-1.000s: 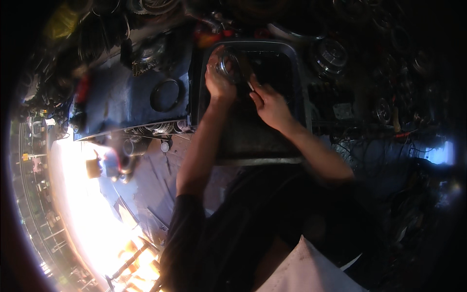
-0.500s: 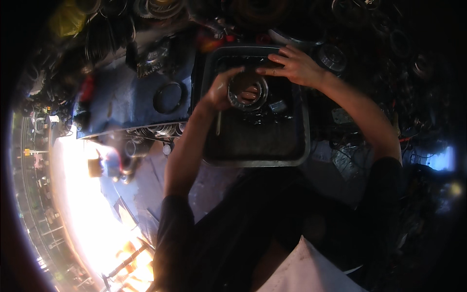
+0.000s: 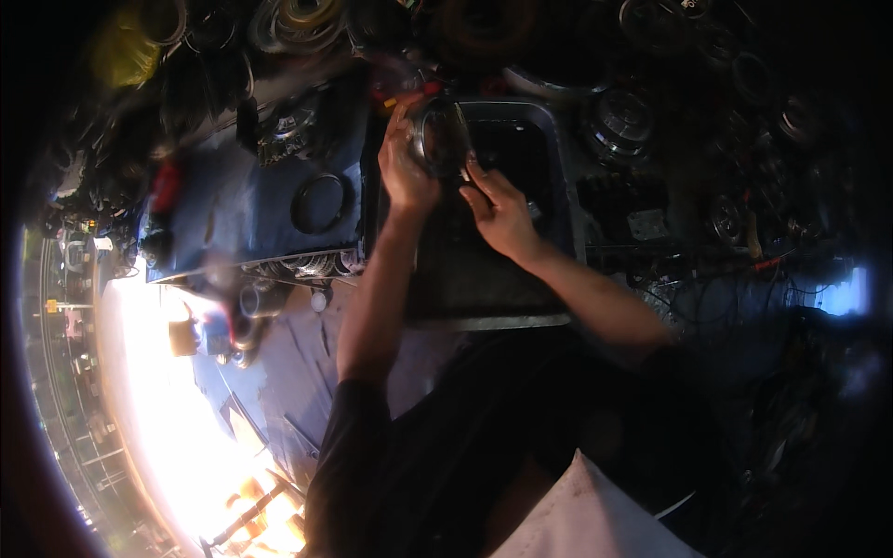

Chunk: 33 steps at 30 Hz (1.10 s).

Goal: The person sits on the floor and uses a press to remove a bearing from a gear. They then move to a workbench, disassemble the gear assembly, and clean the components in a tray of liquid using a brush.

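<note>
My left hand point(image 3: 402, 167) is closed on the left side of a round metal drum-like ring point(image 3: 441, 139), which is tilted up on its side over the far left part of a dark tray point(image 3: 493, 323). My right hand point(image 3: 502, 212) has its fingers stretched toward the ring's lower right edge, with the fingertips at its rim. The thumb stands apart from the fingers. Dark liquid seems to lie in the tray, and a small shiny piece point(image 3: 532, 209) in it is partly hidden by my right hand.
Left of the tray, a dark ring point(image 3: 319, 203) lies on a bluish metal sheet point(image 3: 251, 200). A round metal part point(image 3: 619, 124) sits right of the tray, near a small metal plate point(image 3: 648, 224). A yellow bag point(image 3: 128, 56) and several rings crowd the far side.
The ring has moved up and left and now stands more on its side. My right hand has come down from the tray's far right corner to the ring's lower right edge.
</note>
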Tool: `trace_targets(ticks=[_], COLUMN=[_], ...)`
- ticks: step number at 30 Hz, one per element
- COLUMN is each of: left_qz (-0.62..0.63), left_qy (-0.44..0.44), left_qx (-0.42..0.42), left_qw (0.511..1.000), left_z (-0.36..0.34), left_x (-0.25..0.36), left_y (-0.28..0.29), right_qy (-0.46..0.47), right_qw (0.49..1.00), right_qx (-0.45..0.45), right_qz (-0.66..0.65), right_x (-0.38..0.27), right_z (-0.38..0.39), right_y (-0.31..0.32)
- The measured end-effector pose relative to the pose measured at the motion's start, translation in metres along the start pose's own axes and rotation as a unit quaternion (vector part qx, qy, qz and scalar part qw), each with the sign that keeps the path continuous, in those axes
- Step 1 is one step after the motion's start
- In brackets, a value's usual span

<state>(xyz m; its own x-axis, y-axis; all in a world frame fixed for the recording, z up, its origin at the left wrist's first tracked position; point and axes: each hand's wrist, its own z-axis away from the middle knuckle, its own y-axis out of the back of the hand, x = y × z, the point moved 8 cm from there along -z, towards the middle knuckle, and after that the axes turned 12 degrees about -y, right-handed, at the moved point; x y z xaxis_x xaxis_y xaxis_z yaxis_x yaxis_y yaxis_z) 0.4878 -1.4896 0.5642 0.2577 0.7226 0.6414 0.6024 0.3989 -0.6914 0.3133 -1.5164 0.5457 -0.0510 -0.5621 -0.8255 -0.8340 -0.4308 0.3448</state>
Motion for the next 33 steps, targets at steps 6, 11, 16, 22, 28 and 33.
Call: trace_targets(ticks=[6, 11, 16, 22, 28, 33], left_qz=[-0.205, -0.298, -0.37, -0.405, -0.415, -0.143], left_qy=[-0.191, -0.268, -0.31, -0.286, -0.244, 0.065], left_qx=[-0.113, -0.192, -0.318, -0.416, -0.425, -0.063], left_qw=[0.953, 0.896, 0.816, 0.762, 0.766, 0.986], left_z=[0.005, 0.015, 0.021, 0.027, 0.037, 0.017], left_x=[0.03, 0.035, 0.026, 0.014, 0.001, -0.044], left_y=[-0.025, -0.035, -0.034, -0.026, -0.012, 0.066], right_qy=[-0.166, -0.427, -0.537, -0.567, -0.56, -0.553], right_qw=[0.965, 0.815, 0.707, 0.606, 0.564, 0.656], right_qx=[-0.02, -0.137, -0.183, -0.27, -0.279, -0.257], right_qz=[-0.203, -0.368, -0.422, -0.488, -0.54, -0.445], right_x=[-0.019, -0.029, -0.029, -0.017, 0.001, 0.043], right_z=[0.019, 0.043, 0.039, 0.029, 0.01, 0.016], right_y=[-0.024, -0.031, -0.025, -0.006, 0.014, 0.025])
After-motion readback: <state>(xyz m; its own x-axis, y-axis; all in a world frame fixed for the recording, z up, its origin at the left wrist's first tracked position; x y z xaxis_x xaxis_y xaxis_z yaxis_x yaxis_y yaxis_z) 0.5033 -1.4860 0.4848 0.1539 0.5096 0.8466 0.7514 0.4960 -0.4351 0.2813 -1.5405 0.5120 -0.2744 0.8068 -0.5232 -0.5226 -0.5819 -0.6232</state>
